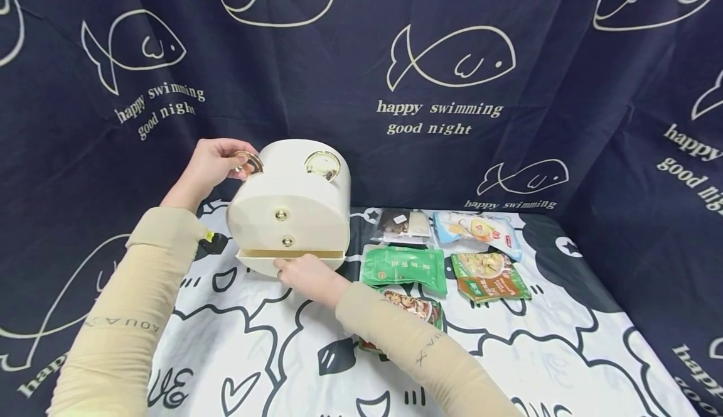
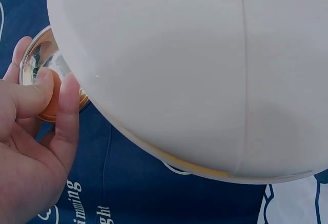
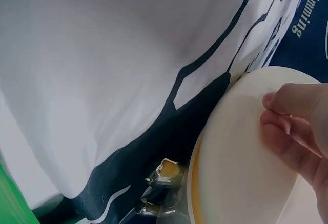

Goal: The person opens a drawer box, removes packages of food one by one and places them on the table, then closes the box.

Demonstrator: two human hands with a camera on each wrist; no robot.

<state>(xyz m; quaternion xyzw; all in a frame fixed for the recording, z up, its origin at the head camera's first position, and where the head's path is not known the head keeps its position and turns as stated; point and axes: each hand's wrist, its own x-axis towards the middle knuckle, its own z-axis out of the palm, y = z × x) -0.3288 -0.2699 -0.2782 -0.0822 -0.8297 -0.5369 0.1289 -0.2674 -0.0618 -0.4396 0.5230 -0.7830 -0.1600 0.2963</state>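
A white rounded storage box [image 1: 288, 197] with small gold knobs on its front stands on the patterned cloth. Its bottom drawer [image 1: 254, 262] is pulled out a little, showing a narrow gap above its front. My left hand [image 1: 217, 158] holds the left gold round ear [image 1: 252, 162] on the box, thumb and fingers pinching it in the left wrist view. At the drawer front, my right hand [image 1: 309, 276] has thumb and fingertips together against the white face [image 3: 241, 157]; the fingers cover whatever handle is there. The right gold ear [image 1: 323, 164] is untouched.
Right of the box lie a green packet [image 1: 403, 267], a clear packet with dark contents [image 1: 402, 224], a blue-and-white packet [image 1: 479, 228] and a brown-green packet [image 1: 490, 276]. Another packet [image 1: 415, 307] is partly under my right forearm. A small black object [image 1: 213, 243] sits by my left sleeve.
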